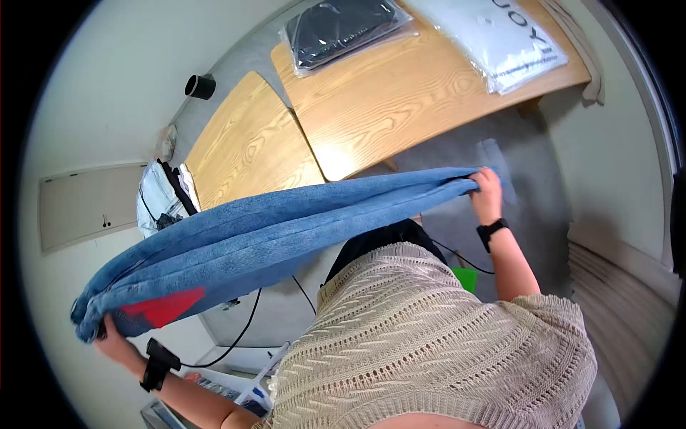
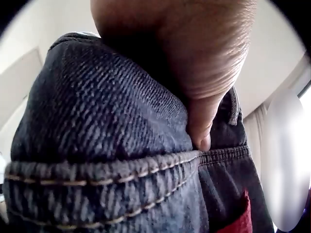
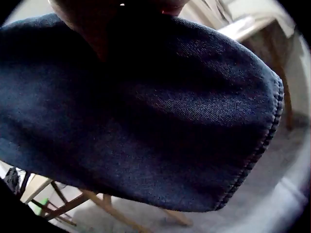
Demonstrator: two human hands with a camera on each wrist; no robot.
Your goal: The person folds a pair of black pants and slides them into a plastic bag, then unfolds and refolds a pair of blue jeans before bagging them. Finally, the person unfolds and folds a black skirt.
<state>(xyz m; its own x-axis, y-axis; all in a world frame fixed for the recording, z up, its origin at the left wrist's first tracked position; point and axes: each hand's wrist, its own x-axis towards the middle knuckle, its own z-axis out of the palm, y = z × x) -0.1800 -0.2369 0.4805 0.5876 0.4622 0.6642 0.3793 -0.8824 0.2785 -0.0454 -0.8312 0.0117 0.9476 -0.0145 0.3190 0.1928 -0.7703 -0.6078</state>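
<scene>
A pair of blue jeans (image 1: pixel 286 214) hangs stretched sideways in front of the body, a red patch (image 1: pixel 168 307) on its lower left part. My left hand (image 1: pixel 118 344) grips the waist end. In the left wrist view the thumb of that hand (image 2: pixel 194 63) presses on the denim (image 2: pixel 97 107) beside a stitched seam; its other fingers are hidden. My right hand (image 1: pixel 488 194) pinches the legs toward the hem end. The right wrist view has the hand (image 3: pixel 92 22) at the top edge of the dark denim (image 3: pixel 194 111), with the stitched hem hanging free at the right.
Behind the jeans stand two wooden tables (image 1: pixel 400 93). On them lie a dark bagged garment (image 1: pixel 343 32) and a clear plastic package (image 1: pixel 504 43). More clothes (image 1: pixel 161 193) hang or lie at the left, and a black bin (image 1: pixel 200 87) is on the floor. A cable (image 1: pixel 243 332) runs from the left wrist.
</scene>
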